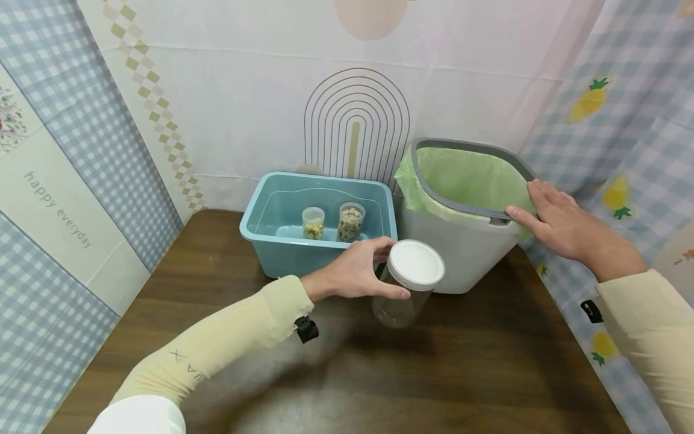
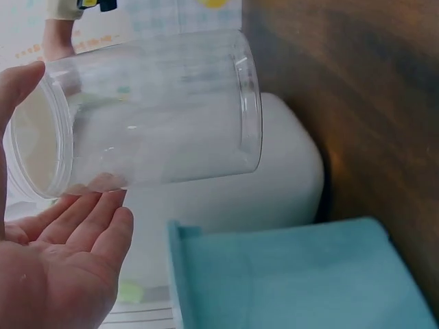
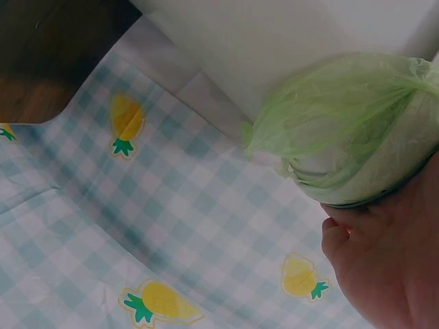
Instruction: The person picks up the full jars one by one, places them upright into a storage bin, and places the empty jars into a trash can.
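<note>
My left hand [image 1: 360, 271] grips a clear plastic jar [image 1: 398, 304] near its white lid [image 1: 416, 263], thumb on one side and fingers on the other. The jar is tilted above the table, in front of a grey-white trash bin [image 1: 450, 253]. Seen in the left wrist view, the jar [image 2: 164, 113] is see-through, with no contents visible. My right hand [image 1: 564, 223] rests on the right corner of the bin's grey rim, over a green bag [image 1: 472, 175] lining it. In the right wrist view, the right hand [image 3: 391, 253] touches the rim beside the bunched bag [image 3: 336, 116].
Left of the bin, a teal basin [image 1: 293, 256] stands on the brown wooden table [image 1: 325, 374]. Inside it are two small clear containers, one with yellowish pieces [image 1: 313, 224], one with pale nut-like pieces [image 1: 351, 222]. Patterned cloths [image 1: 244, 108] hang behind and beside the table.
</note>
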The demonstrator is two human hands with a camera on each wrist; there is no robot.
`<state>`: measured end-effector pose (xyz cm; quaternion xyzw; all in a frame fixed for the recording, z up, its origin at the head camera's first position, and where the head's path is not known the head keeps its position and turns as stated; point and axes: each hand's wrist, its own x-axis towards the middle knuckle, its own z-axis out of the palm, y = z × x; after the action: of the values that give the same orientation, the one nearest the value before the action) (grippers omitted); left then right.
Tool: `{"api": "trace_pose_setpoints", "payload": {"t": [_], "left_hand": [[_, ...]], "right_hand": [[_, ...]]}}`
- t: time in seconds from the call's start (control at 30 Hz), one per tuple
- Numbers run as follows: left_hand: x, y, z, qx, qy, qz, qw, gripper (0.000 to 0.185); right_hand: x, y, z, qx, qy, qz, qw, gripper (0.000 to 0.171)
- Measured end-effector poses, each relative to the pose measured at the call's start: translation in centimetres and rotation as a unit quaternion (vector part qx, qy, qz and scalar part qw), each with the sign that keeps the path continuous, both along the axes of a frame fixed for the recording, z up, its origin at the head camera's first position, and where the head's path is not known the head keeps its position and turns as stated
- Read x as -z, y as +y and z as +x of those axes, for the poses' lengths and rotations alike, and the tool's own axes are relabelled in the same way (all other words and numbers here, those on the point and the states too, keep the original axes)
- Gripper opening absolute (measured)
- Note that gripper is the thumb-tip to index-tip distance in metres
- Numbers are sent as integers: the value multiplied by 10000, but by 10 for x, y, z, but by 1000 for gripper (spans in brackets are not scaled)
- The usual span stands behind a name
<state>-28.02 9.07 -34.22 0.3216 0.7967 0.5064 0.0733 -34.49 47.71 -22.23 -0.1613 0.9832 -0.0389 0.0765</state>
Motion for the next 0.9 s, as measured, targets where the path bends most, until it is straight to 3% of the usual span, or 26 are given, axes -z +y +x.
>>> {"api": "trace_pose_setpoints", "payload": {"t": [0.23, 0.5, 0.9], "left_hand": [[-30, -13, -4, -90, 70, 244, 9996, 75], [-72, -30, -11, -332, 132, 572, 9977, 73], [-131, -43, -27, -538, 309, 565, 9965, 72]], "right_hand": [[1, 3, -1, 1, 11, -4, 10000, 92], [1, 4, -1, -18, 3, -14, 10000, 92], [1, 2, -1, -29, 1, -27, 10000, 92]]}}
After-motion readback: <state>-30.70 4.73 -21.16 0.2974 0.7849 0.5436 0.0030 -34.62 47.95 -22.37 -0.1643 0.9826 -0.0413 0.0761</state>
